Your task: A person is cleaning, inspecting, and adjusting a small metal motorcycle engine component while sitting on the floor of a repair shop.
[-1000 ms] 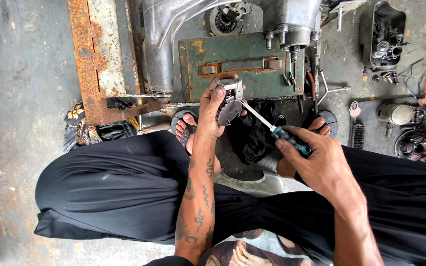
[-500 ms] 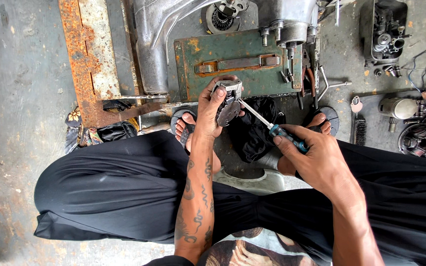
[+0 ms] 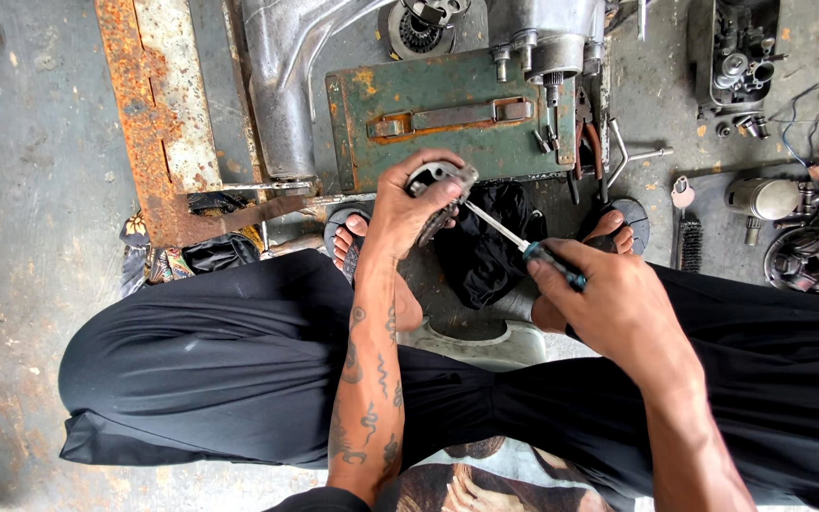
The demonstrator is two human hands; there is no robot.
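Above the knees, hands clenched: left on round grey metal part, right on blue-handled screwdriver.

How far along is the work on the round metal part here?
Done: the round metal part is off any machine, gripped in the left hand. In hand: the right hand sets a screwdriver tip against it. Left: the engine casing sits untouched.
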